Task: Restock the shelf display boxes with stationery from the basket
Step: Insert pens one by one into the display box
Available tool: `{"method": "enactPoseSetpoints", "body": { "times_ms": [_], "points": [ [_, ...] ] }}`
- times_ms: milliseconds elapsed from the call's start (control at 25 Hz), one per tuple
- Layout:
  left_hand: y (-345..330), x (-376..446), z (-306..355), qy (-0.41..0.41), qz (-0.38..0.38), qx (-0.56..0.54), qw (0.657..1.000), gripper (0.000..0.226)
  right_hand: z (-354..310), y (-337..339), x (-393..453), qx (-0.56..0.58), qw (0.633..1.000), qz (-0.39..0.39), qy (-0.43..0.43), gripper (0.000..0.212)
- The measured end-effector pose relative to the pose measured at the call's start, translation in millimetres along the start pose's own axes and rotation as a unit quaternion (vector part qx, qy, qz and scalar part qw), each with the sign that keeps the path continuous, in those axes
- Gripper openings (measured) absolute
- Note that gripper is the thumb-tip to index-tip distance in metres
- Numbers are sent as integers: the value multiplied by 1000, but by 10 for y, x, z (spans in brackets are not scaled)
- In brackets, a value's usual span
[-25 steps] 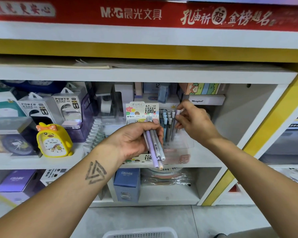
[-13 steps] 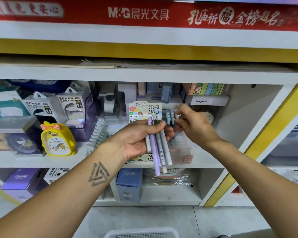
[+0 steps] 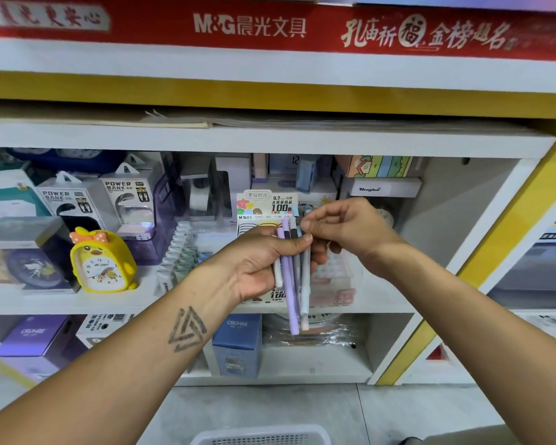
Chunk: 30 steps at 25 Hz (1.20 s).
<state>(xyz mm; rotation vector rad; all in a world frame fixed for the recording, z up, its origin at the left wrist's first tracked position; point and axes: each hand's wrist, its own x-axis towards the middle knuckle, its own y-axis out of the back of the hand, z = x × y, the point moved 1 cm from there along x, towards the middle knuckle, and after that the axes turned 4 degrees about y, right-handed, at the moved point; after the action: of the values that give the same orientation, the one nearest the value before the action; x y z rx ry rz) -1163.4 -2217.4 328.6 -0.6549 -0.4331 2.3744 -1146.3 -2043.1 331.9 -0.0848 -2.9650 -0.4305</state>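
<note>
My left hand (image 3: 260,261) grips a bundle of pens (image 3: 292,284), purple, grey and pale blue, held upright in front of the middle shelf. My right hand (image 3: 344,229) is at the top of the bundle, its fingertips pinching the upper end of one pen. Behind both hands stands a clear display box (image 3: 334,281) of pens, mostly hidden, next to a lead-refill display card (image 3: 267,203). The rim of a white basket (image 3: 260,436) shows at the bottom edge, below my arms.
A yellow duck alarm clock (image 3: 101,261), power bank boxes (image 3: 77,200) and a row of small white tubes (image 3: 177,252) stand on the shelf to the left. Blue and purple boxes (image 3: 236,345) sit on the lower shelf. A yellow shelf post (image 3: 482,268) slants at the right.
My right hand came back from the display box to the top of the bundle. My left hand raised the pens slightly and turned them more upright.
</note>
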Motion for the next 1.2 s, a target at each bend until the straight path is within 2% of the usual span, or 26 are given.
{"method": "enactPoseSetpoints", "body": {
  "times_ms": [160,320,440,520,600,680,960,1200],
  "points": [
    [60,3,29,25,5,-12,1000,15,-36,264,52,99,985,143,10,7],
    [75,34,8,33,44,11,998,22,-67,404,67,35,965,255,58,11],
    [91,62,6,36,68,35,996,10,-44,445,75,-5,948,307,82,14],
    [106,72,-3,47,73,51,995,8,8,452,68,-101,942,304,98,10],
    [121,73,-10,53,69,47,995,10,68,412,51,-249,924,260,131,9],
    [132,74,-11,54,65,29,996,11,115,328,35,-344,901,208,161,14],
    [147,65,-14,54,65,18,996,12,138,242,23,-414,874,139,214,14],
    [140,21,10,45,61,8,997,14,85,234,-1,-455,855,106,223,13]
  ]
}}
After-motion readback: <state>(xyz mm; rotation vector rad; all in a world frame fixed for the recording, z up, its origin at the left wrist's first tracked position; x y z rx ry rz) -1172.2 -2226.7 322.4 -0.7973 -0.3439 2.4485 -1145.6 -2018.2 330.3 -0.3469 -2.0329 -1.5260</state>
